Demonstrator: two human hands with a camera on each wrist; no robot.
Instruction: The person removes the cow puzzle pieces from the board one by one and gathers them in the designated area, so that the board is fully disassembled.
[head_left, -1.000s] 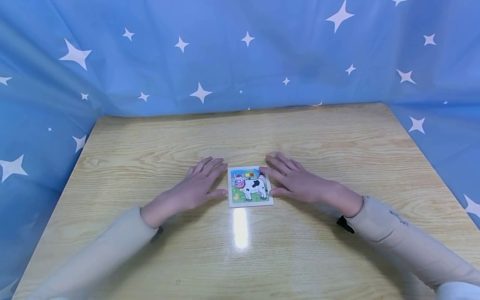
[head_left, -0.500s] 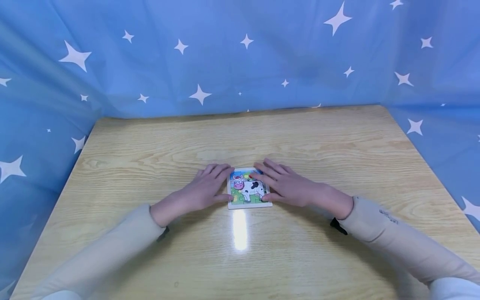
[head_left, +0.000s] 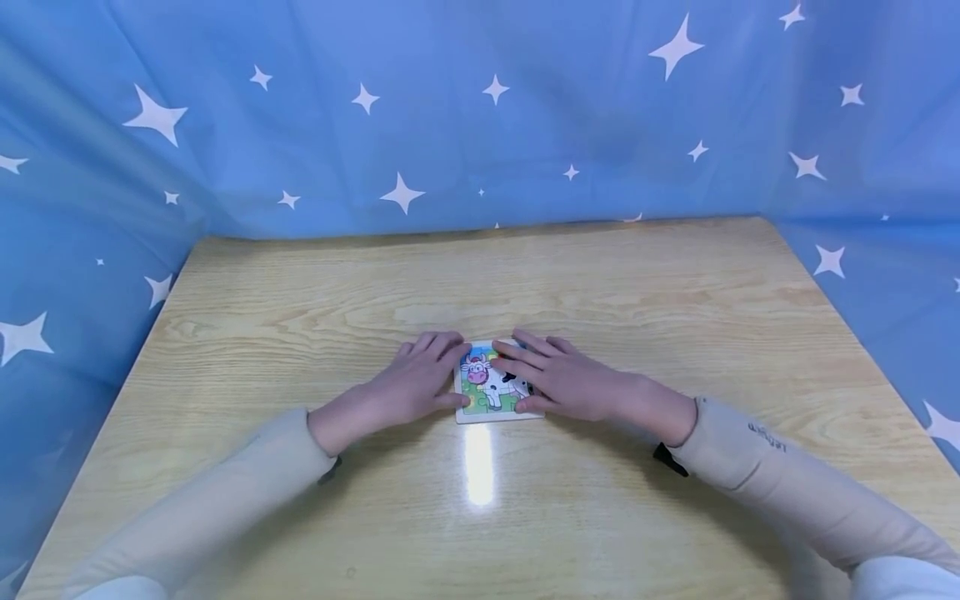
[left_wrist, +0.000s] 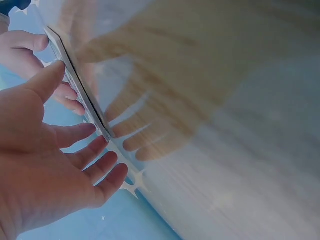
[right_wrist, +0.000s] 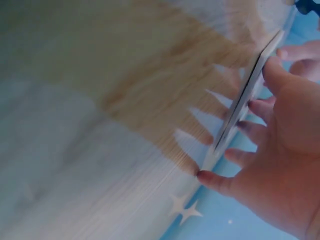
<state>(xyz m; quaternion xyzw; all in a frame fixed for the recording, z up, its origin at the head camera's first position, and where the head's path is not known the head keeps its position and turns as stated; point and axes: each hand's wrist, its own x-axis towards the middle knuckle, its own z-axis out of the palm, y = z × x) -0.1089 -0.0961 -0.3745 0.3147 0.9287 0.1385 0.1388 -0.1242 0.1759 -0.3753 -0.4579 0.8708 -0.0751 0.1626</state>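
Observation:
A small square jigsaw puzzle [head_left: 487, 390] with a cartoon cow and a pale frame lies flat on the wooden table. At its left side rests my left hand [head_left: 405, 383], thumb and index fingertip on the frame's edge area, the other fingers loosely bent. Over the right part of the picture, my right hand [head_left: 576, 382] spreads its fairly straight fingers and covers some of the cow. From low down, the left wrist view shows the puzzle's thin edge [left_wrist: 80, 85] beside the spread left fingers. The right wrist view likewise shows the right fingers along the edge.
The pale wooden table [head_left: 300, 283] reaches back to a blue curtain [head_left: 450, 108] with white stars, which also hangs at both sides. A bright light reflection [head_left: 478, 462] lies on the glossy tabletop in front of the puzzle.
Both hands have moved inward onto the puzzle: the left to its left edge, the right further left across the picture. The puzzle itself has hardly shifted.

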